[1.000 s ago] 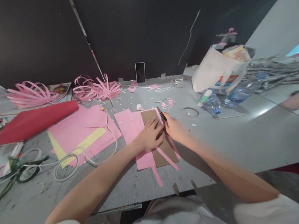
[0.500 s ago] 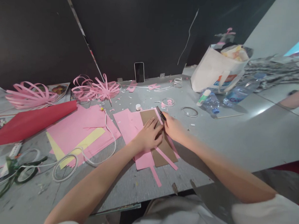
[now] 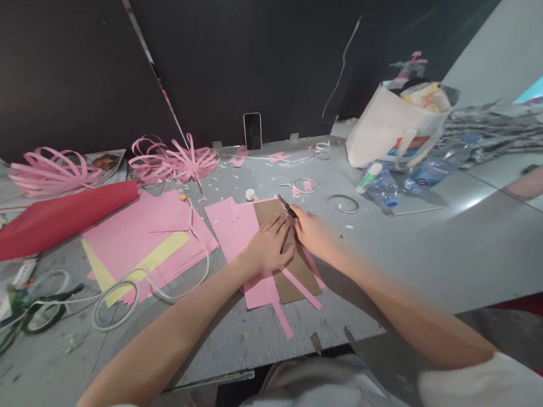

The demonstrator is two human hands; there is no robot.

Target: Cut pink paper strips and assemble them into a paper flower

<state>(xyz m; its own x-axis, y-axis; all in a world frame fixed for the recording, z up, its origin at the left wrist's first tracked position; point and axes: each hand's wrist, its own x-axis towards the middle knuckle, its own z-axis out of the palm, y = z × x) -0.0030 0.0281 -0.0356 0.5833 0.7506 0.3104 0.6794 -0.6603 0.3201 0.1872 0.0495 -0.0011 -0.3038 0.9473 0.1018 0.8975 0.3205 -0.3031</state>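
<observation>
My left hand (image 3: 272, 240) lies flat on a brown cardboard piece (image 3: 297, 282), its fingers spread and pressing down. In my right hand (image 3: 309, 228), closed around it, is a dark utility knife (image 3: 286, 205) whose tip lies near the cardboard's top edge, just beyond my left fingertips. Beneath the cardboard sits pink paper (image 3: 231, 226), showing along its left side and a little on the right. A narrow pink strip (image 3: 306, 290) crosses the cardboard's lower part, and a second pink strip (image 3: 283, 321) hangs toward the table's front edge.
Pink sheets (image 3: 129, 220), a red paper roll (image 3: 61, 220) and a white cable (image 3: 171, 296) lie left. Looped pink strips (image 3: 191, 163) and a phone (image 3: 252, 131) stand behind. Right are a glue stick (image 3: 369, 178), plastic bottles (image 3: 437, 166) and a white bag (image 3: 394, 125). Another person's arm (image 3: 541, 175) shows far right.
My right hand and the utility knife have shifted slightly left, and the knife is tilted more toward the left. My left hand stays pressed on the cardboard.
</observation>
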